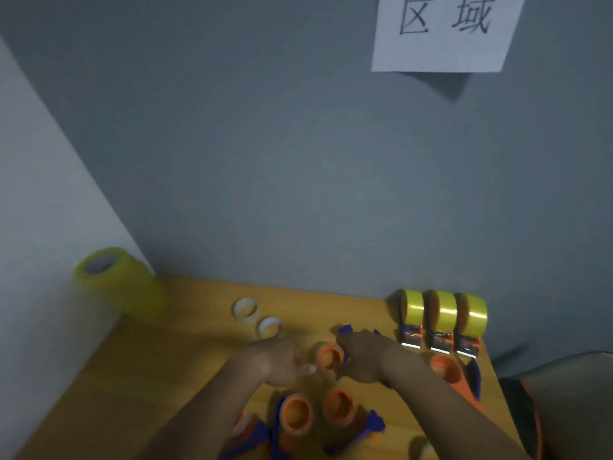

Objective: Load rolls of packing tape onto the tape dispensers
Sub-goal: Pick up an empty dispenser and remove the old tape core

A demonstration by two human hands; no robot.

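Head view: a wooden table [159, 353] with a warm, smooth grain stands against a matte grey wall [265, 144]. At its middle the left hand [272, 361] and the right hand [368, 358] meet over an empty tape dispenser [328, 355], an orange plastic drum with a round hollow hub and dark blue parts behind it. The right hand lies curled over the dispenser's right side and grips it. The left hand's fingers are curled toward the drum, thumb forward, but motion blur hides whether they pinch anything, so I cannot tell its hold.

At the back right three loaded dispensers [442, 322] stand side by side, touching, each with a glossy yellow roll on top and a shiny metal blade plate in front. Just before them lies another empty orange dispenser [446, 368] with a blue handle. Near the table's front edge, between the forearms, two more orange drums [297, 415] lie close together among blue handles.

A tall stack of yellow-green tape rolls [119, 283], cylindrical and translucent, stands at the back left corner. Two pale, empty cardboard cores [257, 317] lie just beside each other between that stack and the hands. A white paper sign [444, 31] with two black characters hangs on the wall above.
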